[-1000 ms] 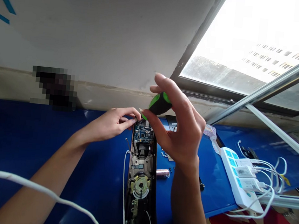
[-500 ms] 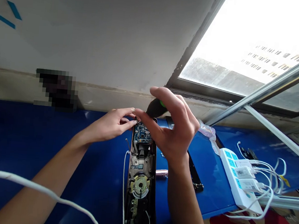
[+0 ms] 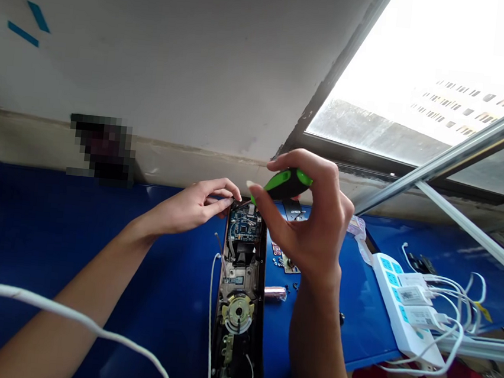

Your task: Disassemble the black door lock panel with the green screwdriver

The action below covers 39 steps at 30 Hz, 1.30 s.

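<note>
A long black door-lock body [image 3: 239, 306] lies open on the blue table [image 3: 51, 235], with a blue circuit board [image 3: 244, 224] at its far end and a round brass part lower down. My right hand [image 3: 311, 224] is closed round a green and black screwdriver [image 3: 286, 183], whose tip points at the far-left corner of the lock. My left hand [image 3: 192, 207] pinches at that same corner, fingertips together beside the screwdriver tip; what it holds is too small to make out.
A white power strip [image 3: 405, 311] with several plugs and white cables sits at the right table edge. A small pink cylinder [image 3: 274, 293] and loose screws lie right of the lock. A white cable [image 3: 87, 327] crosses bottom left. Wall and window stand behind.
My right hand turned and rose slightly, showing the green of the screwdriver handle again. The left hand stayed pinched at the lock's far corner.
</note>
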### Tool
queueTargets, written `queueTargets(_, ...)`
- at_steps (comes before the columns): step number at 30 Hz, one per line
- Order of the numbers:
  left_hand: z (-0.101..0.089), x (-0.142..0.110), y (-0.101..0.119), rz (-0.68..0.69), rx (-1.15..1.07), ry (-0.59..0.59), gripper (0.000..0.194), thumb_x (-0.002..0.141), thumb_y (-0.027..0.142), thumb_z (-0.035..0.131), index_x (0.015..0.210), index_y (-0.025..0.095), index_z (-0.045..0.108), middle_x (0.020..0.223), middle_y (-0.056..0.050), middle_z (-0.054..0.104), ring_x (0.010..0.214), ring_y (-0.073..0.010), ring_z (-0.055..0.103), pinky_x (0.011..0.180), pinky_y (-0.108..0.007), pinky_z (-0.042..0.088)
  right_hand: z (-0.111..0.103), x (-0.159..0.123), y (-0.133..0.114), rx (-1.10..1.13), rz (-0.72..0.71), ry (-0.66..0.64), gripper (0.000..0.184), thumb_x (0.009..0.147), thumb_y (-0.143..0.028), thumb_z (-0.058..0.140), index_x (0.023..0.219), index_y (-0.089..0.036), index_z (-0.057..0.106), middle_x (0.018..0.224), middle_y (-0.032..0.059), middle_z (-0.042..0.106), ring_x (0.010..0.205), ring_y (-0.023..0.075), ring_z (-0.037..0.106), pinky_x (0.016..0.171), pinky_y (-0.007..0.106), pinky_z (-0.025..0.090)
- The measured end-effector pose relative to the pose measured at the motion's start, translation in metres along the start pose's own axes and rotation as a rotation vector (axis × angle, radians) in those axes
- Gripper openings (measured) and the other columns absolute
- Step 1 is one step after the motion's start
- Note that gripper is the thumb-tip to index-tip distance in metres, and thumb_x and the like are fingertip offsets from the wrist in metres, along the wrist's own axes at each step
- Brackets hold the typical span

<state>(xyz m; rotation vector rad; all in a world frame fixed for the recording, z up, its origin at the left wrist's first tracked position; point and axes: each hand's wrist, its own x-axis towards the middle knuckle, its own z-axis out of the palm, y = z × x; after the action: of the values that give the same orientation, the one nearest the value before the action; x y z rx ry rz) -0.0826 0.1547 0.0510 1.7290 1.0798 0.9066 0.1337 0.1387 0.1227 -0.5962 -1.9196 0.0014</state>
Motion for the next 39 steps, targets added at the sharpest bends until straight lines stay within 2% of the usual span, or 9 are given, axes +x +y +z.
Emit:
queueTargets(3,-0.002,-0.001,0.003,0.001,0.053,-0.011,0.026,0.103,0.045,0.055,0.119,0.026,0.064,0.110,-0.004,0.071,0.106,-0.0237,0.070,0.098,-0.041,0.056,0.001,-0.002,0.002,-0.077,0.033,0.022,0.029,0.088,-0.015,0.075,0.112,-0.027,0.062,0.093,-0.0003,0.069,0.067,0.0144,0.063,0.063,0.035,0.062)
queueTargets(9,-0.005,-0.006,0.017,0.008,0.217,-0.031,0.031,0.105,0.045,0.047,0.123,0.026,0.064,0.115,-0.004,0.072,0.107,-0.0236,0.067,0.099,-0.039,0.052,0.001,-0.001,0.001,0.079,-0.019,-0.093,0.049,0.093,-0.011,0.061,0.138,-0.028,0.051,0.126,0.0053,0.068,0.084,0.0160,0.070,0.078,0.038,0.066)
queueTargets(13,-0.008,-0.008,0.019,0.013,0.259,-0.036,0.033,0.105,0.046,0.047,0.126,0.027,0.064,0.116,-0.004,0.073,0.104,-0.0227,0.068,0.095,-0.035,0.053,0.002,-0.002,0.002,0.037,-0.002,-0.043,0.046,0.092,-0.014,0.067,0.133,-0.031,0.055,0.114,0.0023,0.071,0.079,0.0160,0.069,0.073,0.037,0.066)
queueTargets(18,-0.009,-0.010,0.020,0.021,0.304,-0.050,0.033,0.105,0.044,0.048,0.129,0.027,0.063,0.123,-0.004,0.072,0.105,-0.0223,0.068,0.095,-0.034,0.052,0.001,-0.002,0.002,0.112,0.023,-0.099,0.050,0.092,-0.009,0.063,0.137,-0.028,0.052,0.122,0.0054,0.068,0.099,0.0191,0.071,0.085,0.039,0.066)
queueTargets(21,-0.009,-0.010,0.022,0.030,0.319,-0.063,0.032,0.105,0.042,0.048,0.130,0.028,0.063,0.123,-0.003,0.072,0.106,-0.0218,0.067,0.095,-0.033,0.051,0.000,-0.002,0.001,0.109,0.020,-0.089,0.051,0.090,-0.012,0.064,0.138,-0.027,0.051,0.126,0.0058,0.066,0.093,0.0175,0.070,0.082,0.039,0.065)
queueTargets(25,-0.009,-0.010,0.021,0.038,0.338,-0.073,0.032,0.104,0.040,0.049,0.131,0.028,0.062,0.124,-0.002,0.072,0.105,-0.0216,0.067,0.095,-0.034,0.051,0.002,-0.003,0.003,0.060,0.037,-0.037,0.040,0.094,-0.020,0.067,0.131,-0.030,0.054,0.111,0.0015,0.070,0.080,0.0153,0.067,0.072,0.035,0.063)
queueTargets(29,-0.010,-0.011,0.021,0.044,0.361,-0.092,0.034,0.104,0.040,0.049,0.133,0.029,0.062,0.125,-0.003,0.071,0.106,-0.0221,0.067,0.098,-0.036,0.051,0.000,-0.002,0.003,0.095,0.092,-0.057,0.044,0.093,-0.015,0.063,0.130,-0.035,0.053,0.111,-0.0010,0.070,0.064,0.0123,0.058,0.058,0.032,0.058)
queueTargets(34,-0.009,-0.012,0.021,0.045,0.361,-0.108,0.035,0.102,0.039,0.050,0.134,0.029,0.062,0.125,-0.003,0.072,0.105,-0.0219,0.068,0.097,-0.034,0.052,-0.005,-0.001,0.001,0.157,0.075,-0.101,0.056,0.088,-0.011,0.066,0.137,-0.033,0.050,0.128,0.0048,0.066,0.101,0.0212,0.069,0.071,0.037,0.063)
queueTargets(39,-0.009,-0.012,0.020,0.069,0.371,-0.091,0.033,0.102,0.037,0.050,0.130,0.028,0.064,0.122,-0.002,0.073,0.102,-0.0202,0.068,0.095,-0.031,0.052,-0.005,-0.001,0.001,0.097,0.109,-0.060,0.041,0.092,-0.026,0.072,0.128,-0.035,0.054,0.110,-0.0003,0.071,0.061,0.0128,0.057,0.051,0.033,0.055)
